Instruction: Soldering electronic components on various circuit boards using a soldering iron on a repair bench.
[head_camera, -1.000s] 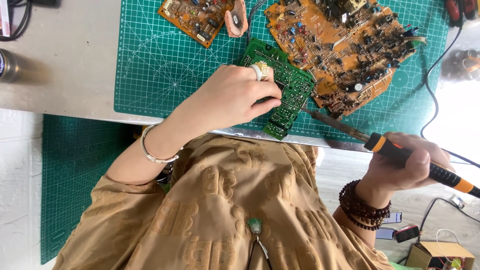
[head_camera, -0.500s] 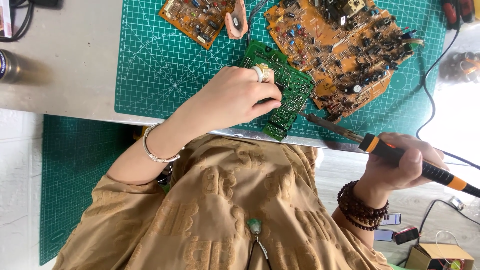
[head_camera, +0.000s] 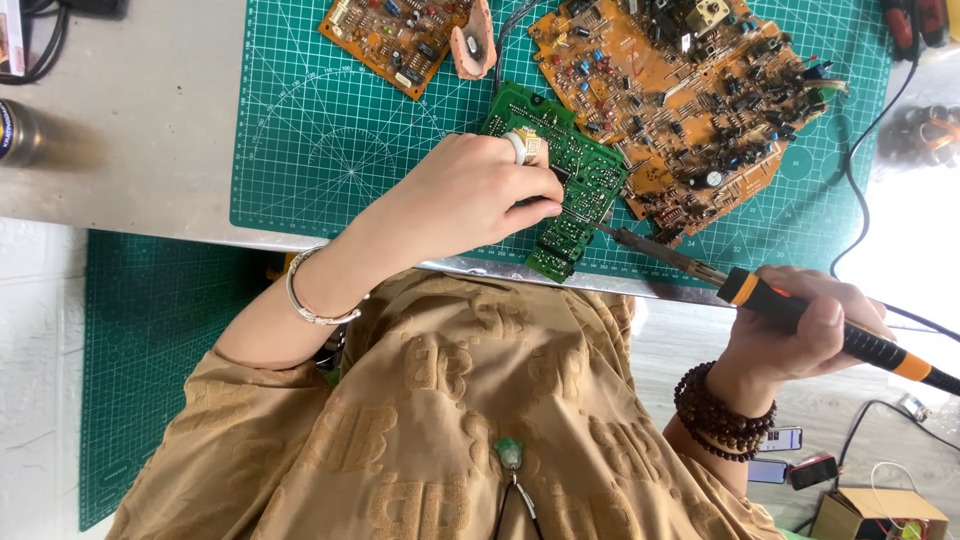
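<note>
A green circuit board (head_camera: 583, 172) lies on the green cutting mat (head_camera: 330, 150) near the table's front edge. My left hand (head_camera: 470, 195), with a ring and a silver bracelet, presses down on it and grips its left part. My right hand (head_camera: 800, 325), wearing a bead bracelet, holds an orange and black soldering iron (head_camera: 760, 290). The iron's tip reaches the green board's right edge, just beside my left fingers.
A large orange circuit board (head_camera: 690, 90) lies at the mat's back right, a smaller orange board (head_camera: 395, 35) at the back middle. A dark can (head_camera: 20, 130) stands at the far left. A black cable (head_camera: 850, 190) runs along the right. A cardboard box (head_camera: 880, 515) sits on the floor.
My right hand has moved the soldering iron left, bringing its tip to the green board's edge. My left hand stays on the board.
</note>
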